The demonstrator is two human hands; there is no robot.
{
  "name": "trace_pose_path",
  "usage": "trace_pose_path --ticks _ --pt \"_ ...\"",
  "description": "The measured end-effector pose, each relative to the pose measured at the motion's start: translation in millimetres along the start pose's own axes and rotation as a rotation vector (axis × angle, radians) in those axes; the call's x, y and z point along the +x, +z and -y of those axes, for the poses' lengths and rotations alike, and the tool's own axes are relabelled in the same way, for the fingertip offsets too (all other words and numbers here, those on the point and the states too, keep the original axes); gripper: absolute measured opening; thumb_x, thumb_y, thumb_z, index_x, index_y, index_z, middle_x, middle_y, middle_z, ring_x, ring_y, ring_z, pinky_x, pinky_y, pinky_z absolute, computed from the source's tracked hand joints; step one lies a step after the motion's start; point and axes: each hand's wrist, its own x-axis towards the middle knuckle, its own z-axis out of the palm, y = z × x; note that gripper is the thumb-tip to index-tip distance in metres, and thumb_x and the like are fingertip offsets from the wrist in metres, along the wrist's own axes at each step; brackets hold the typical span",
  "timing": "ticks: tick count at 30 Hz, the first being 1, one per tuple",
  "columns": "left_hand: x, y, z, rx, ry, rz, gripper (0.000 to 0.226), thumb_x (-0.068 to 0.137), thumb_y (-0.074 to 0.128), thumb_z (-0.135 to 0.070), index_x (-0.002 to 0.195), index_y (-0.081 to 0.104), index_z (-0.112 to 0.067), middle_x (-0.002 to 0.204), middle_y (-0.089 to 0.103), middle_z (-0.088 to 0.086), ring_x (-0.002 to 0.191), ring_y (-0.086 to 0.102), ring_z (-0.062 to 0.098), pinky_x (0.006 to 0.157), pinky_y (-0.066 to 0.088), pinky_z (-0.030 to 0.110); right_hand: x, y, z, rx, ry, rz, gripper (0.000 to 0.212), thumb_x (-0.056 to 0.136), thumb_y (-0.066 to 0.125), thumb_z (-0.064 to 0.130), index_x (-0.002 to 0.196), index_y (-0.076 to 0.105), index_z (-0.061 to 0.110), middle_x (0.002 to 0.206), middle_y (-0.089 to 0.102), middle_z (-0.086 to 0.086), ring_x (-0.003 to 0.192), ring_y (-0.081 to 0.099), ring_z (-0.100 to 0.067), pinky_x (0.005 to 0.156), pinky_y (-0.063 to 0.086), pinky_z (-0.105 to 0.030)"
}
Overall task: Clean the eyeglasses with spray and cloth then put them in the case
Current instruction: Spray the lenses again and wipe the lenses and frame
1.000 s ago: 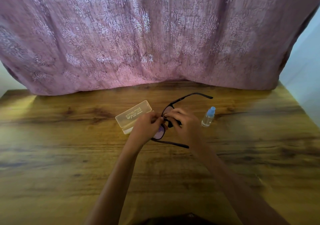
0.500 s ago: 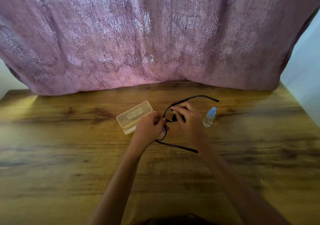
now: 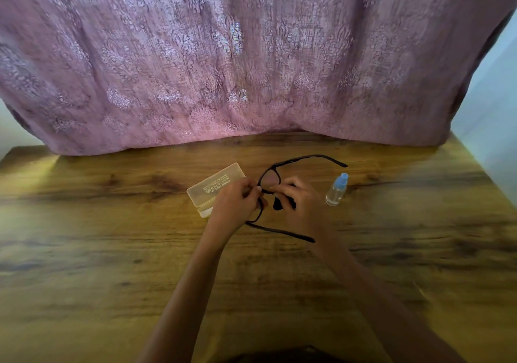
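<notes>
Black-framed eyeglasses (image 3: 303, 158) with their arms unfolded are held above the middle of the wooden table (image 3: 112, 250). My left hand (image 3: 233, 207) grips the nearer lens and frame. My right hand (image 3: 300, 206) pinches a small dark cloth (image 3: 278, 204) beside the far lens (image 3: 270, 179). A translucent yellowish case (image 3: 214, 188), closed, lies just left of my left hand. A small clear spray bottle (image 3: 337, 190) with a blue cap stands upright to the right of my right hand.
A pink patterned curtain (image 3: 251, 55) hangs down onto the table's far edge. A pale wall (image 3: 492, 97) borders the right side.
The glasses have turned and lifted slightly, so the far lens now shows clear of my fingers. My right hand has slid toward me off that lens. Case and bottle stayed put.
</notes>
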Motion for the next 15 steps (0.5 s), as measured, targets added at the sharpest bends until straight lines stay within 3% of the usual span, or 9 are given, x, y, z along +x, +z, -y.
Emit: trace_pose_path --ticks 2,5,10,15 --pt "0.4 -0.6 0.6 -0.013 0.000 0.008 0.020 0.095 0.053 -0.020 0.078 0.060 -0.027 0.067 0.071 -0.011 0.067 0.059 -0.010 0.061 0.040 0.003 -0.4 0.9 1.7 0.017 0.009 -0.024 0.024 0.082 0.068 -0.008 0.101 0.075 0.005 0.088 0.065 -0.008 0.078 0.057 -0.009 0.072 0.036 -0.001" --pt "0.3 -1.1 0.4 -0.007 0.009 0.027 0.019 0.094 0.054 -0.020 0.078 0.061 -0.026 0.068 0.072 -0.009 0.067 0.060 -0.011 0.062 0.039 0.000 1.5 1.1 3.4 0.035 0.000 -0.013 0.020 0.084 0.067 -0.005 0.100 0.075 0.005 0.091 0.066 -0.006 0.082 0.056 -0.006 0.074 0.037 -0.003" --pt "-2.0 -0.6 -0.9 -0.017 0.018 0.022 0.018 0.093 0.055 -0.017 0.079 0.062 -0.026 0.069 0.069 -0.008 0.064 0.059 -0.015 0.060 0.040 0.000 6.7 -0.3 6.5 0.039 -0.023 0.020 0.017 0.087 0.066 -0.002 0.101 0.074 0.003 0.093 0.066 -0.007 0.081 0.062 -0.016 0.068 0.050 -0.025" --pt "-1.7 -4.7 1.8 -0.039 -0.014 0.035 0.015 0.094 0.055 -0.022 0.084 0.066 -0.021 0.072 0.074 -0.007 0.073 0.064 -0.003 0.066 0.044 0.010 5.8 -2.8 5.3 0.067 -0.028 0.017 0.021 0.084 0.067 -0.007 0.100 0.075 0.003 0.089 0.067 -0.010 0.079 0.063 -0.021 0.068 0.050 -0.027"
